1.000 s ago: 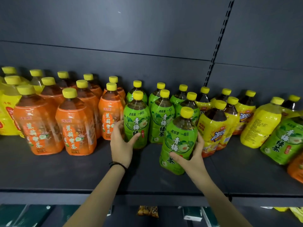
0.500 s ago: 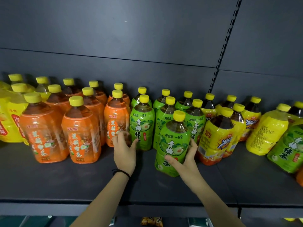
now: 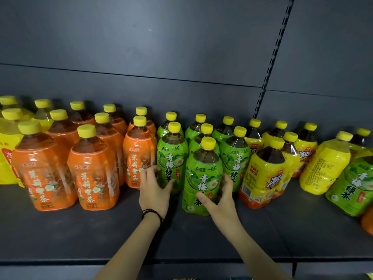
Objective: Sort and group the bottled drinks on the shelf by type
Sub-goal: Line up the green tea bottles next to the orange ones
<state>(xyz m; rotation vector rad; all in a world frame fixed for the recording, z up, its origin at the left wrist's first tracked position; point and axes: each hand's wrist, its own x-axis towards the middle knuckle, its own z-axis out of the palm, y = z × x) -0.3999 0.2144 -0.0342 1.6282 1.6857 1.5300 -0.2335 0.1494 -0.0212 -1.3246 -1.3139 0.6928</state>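
Orange-labelled tea bottles (image 3: 92, 174) stand grouped at the left of the dark shelf (image 3: 80, 235). Green-labelled tea bottles fill the middle. My right hand (image 3: 221, 203) is closed on the front green bottle (image 3: 201, 178), thumb across its label and fingers on its right side. That bottle stands nearly upright, just ahead of the other green ones. My left hand (image 3: 154, 190) holds the lower part of the neighbouring green bottle (image 3: 171, 158), with its fingers between that bottle and an orange bottle (image 3: 138, 154).
Yellow-labelled bottles (image 3: 264, 174) stand to the right. A green bottle (image 3: 355, 186) and part of an orange one (image 3: 368, 221) sit at the far right among them. More yellow bottles (image 3: 8, 150) are at the far left. A slotted upright (image 3: 268, 67) divides the back panel.
My right hand has brought the front green bottle from a leftward tilt to nearly upright, closer to the green group. My left hand has stayed at the neighbouring green bottle.
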